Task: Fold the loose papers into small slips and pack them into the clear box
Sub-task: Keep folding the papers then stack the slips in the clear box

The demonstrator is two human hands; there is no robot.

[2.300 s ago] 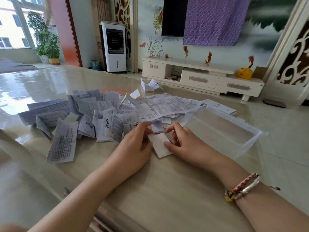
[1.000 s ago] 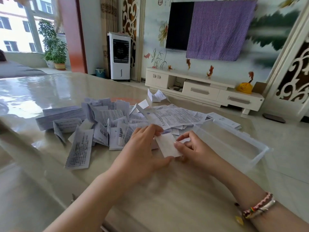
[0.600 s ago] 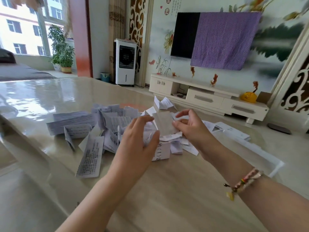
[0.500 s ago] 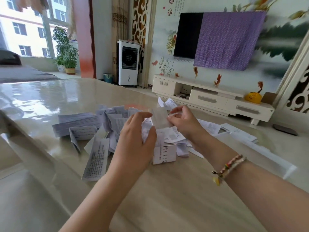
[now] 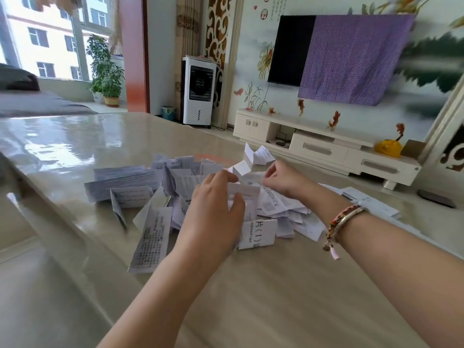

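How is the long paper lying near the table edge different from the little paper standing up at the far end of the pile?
The long paper lies flat on the table; the little folded paper stands up like a tent. The long paper is an open strip covered in dense print, while the little folded paper is creased, with fainter print. The long paper lies nearer the person, the little folded paper beyond both hands. Both are white printed sheets, and neither is being held.

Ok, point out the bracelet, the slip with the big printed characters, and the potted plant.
bracelet [image 5: 344, 221], head view, on the beaded band at the right wrist.
slip with big characters [image 5: 259, 233], head view, on its printed face.
potted plant [image 5: 106, 71], head view, on its leaves.
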